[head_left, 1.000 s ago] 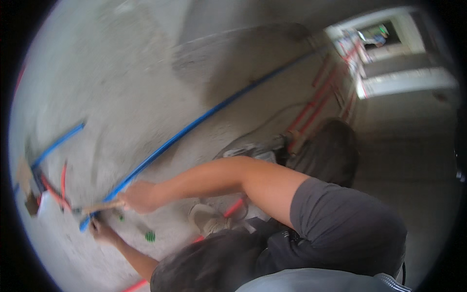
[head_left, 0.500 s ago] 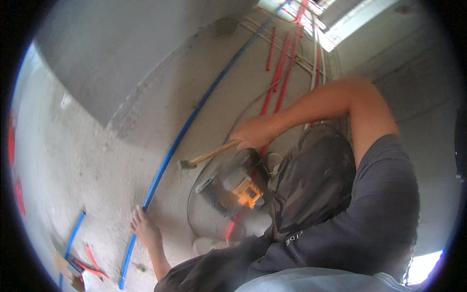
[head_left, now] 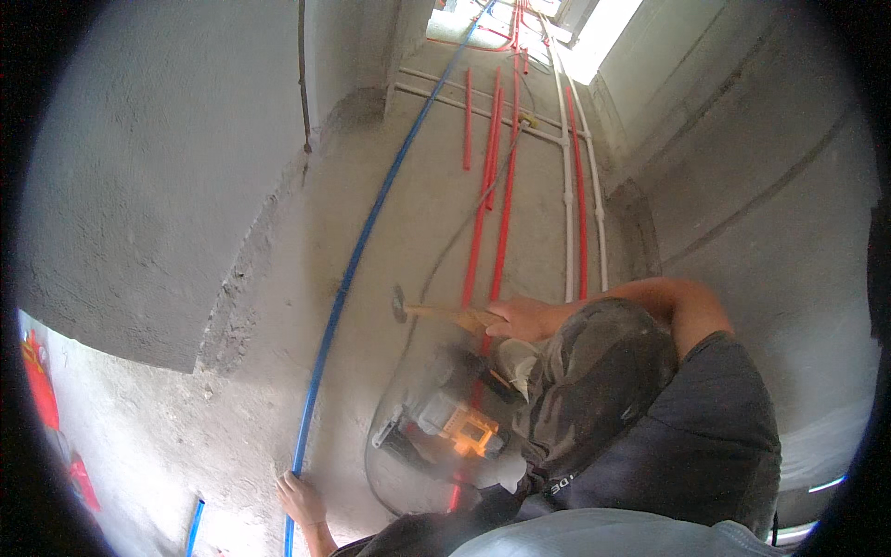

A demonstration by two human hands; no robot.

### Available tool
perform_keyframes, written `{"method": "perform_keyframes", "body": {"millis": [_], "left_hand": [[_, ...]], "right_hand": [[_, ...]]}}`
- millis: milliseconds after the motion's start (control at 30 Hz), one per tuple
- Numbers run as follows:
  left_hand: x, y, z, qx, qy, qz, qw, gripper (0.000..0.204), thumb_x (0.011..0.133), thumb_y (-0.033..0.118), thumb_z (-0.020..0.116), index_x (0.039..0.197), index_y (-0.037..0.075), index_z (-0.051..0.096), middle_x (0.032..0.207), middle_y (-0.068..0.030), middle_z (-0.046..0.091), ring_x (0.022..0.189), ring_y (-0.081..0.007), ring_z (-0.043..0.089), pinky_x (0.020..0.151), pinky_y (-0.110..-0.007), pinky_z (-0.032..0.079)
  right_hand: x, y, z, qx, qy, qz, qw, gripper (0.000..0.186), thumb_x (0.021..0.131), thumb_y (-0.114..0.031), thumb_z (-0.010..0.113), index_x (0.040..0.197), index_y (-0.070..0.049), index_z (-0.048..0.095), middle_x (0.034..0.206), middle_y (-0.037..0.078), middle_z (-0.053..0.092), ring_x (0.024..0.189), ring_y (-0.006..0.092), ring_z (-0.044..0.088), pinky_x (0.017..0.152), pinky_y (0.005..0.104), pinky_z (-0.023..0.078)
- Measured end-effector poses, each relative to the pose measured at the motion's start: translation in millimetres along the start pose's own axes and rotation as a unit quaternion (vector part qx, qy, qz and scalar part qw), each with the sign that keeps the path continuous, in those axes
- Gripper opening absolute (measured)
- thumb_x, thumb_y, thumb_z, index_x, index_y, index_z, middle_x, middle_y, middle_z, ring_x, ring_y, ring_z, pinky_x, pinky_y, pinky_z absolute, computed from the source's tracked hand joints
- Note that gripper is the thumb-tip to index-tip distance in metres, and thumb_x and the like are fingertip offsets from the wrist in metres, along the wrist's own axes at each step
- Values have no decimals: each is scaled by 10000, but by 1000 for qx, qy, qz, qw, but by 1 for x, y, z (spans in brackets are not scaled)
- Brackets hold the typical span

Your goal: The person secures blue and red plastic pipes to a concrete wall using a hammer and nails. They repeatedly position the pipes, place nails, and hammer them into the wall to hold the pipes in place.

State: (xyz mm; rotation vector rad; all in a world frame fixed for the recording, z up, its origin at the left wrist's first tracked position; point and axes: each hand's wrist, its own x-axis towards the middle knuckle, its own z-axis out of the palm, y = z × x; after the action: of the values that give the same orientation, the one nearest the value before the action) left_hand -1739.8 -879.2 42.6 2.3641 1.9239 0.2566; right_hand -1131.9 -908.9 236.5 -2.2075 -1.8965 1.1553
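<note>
In the head view, your right hand [head_left: 522,317] is closed around the wooden handle of a hammer [head_left: 444,314], held right of the long blue pipe [head_left: 353,262] on the floor [head_left: 246,432]. Your left hand [head_left: 303,501], partly curled, touches that pipe; I cannot tell whether it grips.

The power tool [head_left: 469,432] lies on the floor; to its left runs the long pipe [head_left: 349,278], with the left hand [head_left: 303,499] at its near part; farther left of the tool lies a short pipe [head_left: 195,527]; a cable [head_left: 432,269] loops around the tool's left side, then runs ahead of it; before the tool is the hammer [head_left: 432,312] in the right hand [head_left: 524,318]; beyond, ahead of the tool, stretch parallel pipes [head_left: 569,232]; right of it stands the person's knee [head_left: 603,371].
</note>
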Motion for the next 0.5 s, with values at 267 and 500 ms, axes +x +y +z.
{"method": "perform_keyframes", "body": {"millis": [267, 500], "left_hand": [[11, 21, 0, 28, -27, -37, 999, 198, 912, 205, 627, 906, 31, 532, 950, -182, 577, 924, -406, 597, 751, -507, 490], [4, 5, 4, 43, 51, 5, 998, 200, 899, 225, 644, 905, 48, 550, 896, -150, 587, 798, -389, 603, 660, -514, 485]], "right_hand": [[-7, 11, 0, -34, -62, 14, 997, 425, 1007, -363, 609, 1229, -3, 569, 947, 221, 638, 883, 300, 644, 806, 463, 469], [-11, 12, 5, -40, -91, -32, 995, 459, 1002, -376, 617, 1242, 11, 565, 949, 240, 646, 872, 345, 657, 782, 475, 477]]}}
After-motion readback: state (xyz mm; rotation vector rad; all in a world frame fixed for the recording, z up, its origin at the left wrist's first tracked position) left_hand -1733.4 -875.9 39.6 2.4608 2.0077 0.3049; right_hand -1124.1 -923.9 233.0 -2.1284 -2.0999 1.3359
